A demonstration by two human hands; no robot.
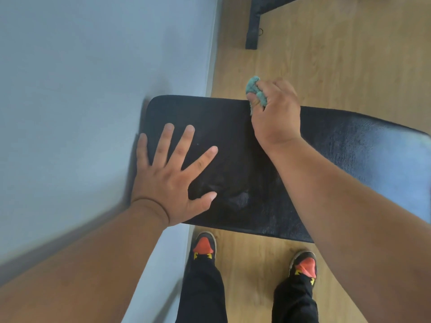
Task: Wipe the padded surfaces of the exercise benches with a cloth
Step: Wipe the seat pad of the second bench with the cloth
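Below us we see a black padded bench standing crosswise on a wooden floor, its left end close against a pale blue wall. Our left hand lies flat on that end of the padding, palm down, fingers spread wide and gripping nothing, the little finger at the pad's left edge. Our right hand is closed around a bunched teal cloth, pressing it at the far edge of the padding; part of the cloth sticks out beyond the knuckles over the floor. The right half of the pad shows a sheen under the light. Nearer us, two black shoes with orange toes, the left shoe and the right shoe, stand on the floor just beside the bench's near edge, under black trousers. A dark metal frame leg stands on the floor well beyond the bench.
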